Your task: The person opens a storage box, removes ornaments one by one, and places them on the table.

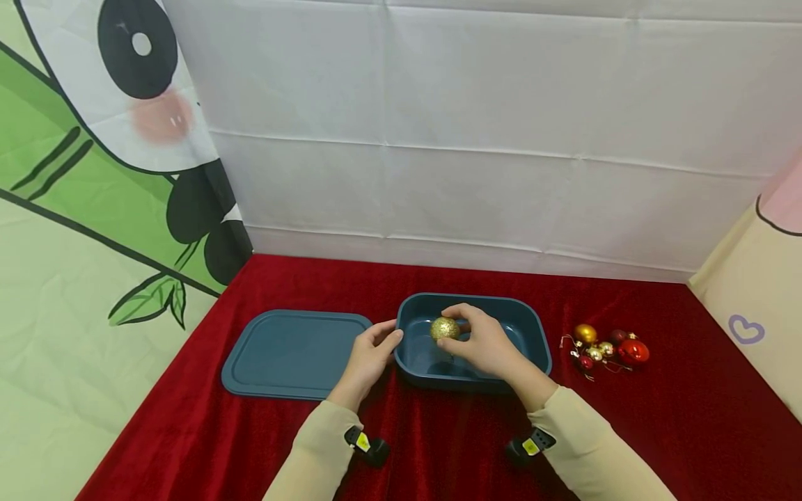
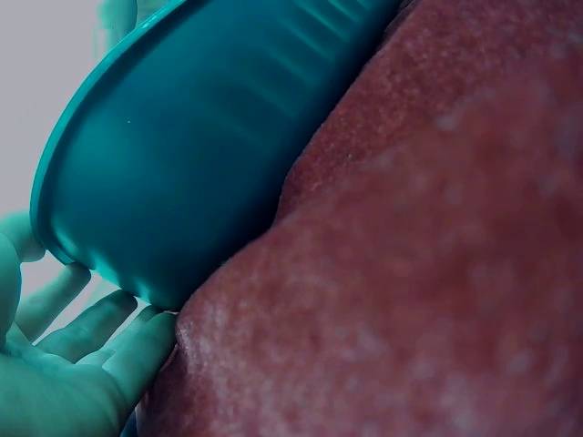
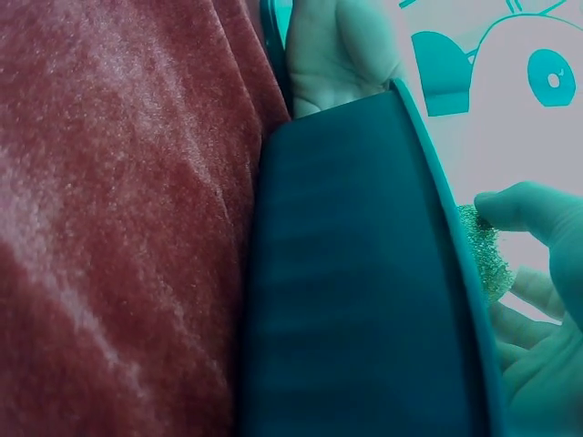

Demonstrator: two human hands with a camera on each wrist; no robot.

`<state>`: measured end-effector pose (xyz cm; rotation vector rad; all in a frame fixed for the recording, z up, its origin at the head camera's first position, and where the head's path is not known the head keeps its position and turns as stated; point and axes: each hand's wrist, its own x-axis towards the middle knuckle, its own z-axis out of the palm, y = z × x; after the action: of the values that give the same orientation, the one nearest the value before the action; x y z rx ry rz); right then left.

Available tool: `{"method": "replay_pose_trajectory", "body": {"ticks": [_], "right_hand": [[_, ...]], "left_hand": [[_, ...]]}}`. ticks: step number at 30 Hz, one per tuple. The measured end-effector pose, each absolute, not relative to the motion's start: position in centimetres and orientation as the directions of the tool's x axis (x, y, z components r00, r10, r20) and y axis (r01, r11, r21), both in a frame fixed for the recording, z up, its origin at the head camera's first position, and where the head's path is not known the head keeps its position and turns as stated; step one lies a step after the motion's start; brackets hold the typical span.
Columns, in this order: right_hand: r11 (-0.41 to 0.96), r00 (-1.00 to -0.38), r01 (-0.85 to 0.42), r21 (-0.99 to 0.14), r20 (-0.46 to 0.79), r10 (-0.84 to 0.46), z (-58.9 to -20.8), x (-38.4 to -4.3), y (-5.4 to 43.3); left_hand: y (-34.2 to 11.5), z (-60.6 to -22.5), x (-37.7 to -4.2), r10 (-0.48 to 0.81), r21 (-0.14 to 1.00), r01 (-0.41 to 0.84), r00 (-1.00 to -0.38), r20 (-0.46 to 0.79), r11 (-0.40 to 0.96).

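Observation:
A glittery gold ball ornament (image 1: 444,330) is pinched between the thumb and fingers of my right hand (image 1: 479,341), over the inside of a dark blue rectangular box (image 1: 532,327). In the right wrist view, the ball (image 3: 487,255) shows partly behind the box's rim. My left hand (image 1: 366,358) holds the box at its left end, the thumb at the rim. The left wrist view shows the fingers (image 2: 96,323) against the outer wall of the box (image 2: 173,164). A matching flat blue lid (image 1: 294,355) lies left of the box.
Right of the box lies a small cluster of ornaments, among them a gold ball (image 1: 585,333) and a shiny red ball (image 1: 633,351). Red velvet cloth (image 1: 207,438) covers the table. A white sheet (image 1: 470,139) hangs behind, with a cartoon-printed cloth (image 1: 75,278) at left.

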<state>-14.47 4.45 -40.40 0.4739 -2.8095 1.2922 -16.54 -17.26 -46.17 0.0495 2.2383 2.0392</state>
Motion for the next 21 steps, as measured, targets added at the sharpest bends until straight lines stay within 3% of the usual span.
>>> {"method": "replay_pose_trajectory", "body": {"ticks": [21], "right_hand": [[0.609,-0.960,-0.270,-0.746,0.161,-0.228,-39.3,-12.9,6.1]], "left_hand": [[-17.3,-46.2,-16.5,0.099,0.995,-0.042,-0.994,-0.052,0.095]]}}
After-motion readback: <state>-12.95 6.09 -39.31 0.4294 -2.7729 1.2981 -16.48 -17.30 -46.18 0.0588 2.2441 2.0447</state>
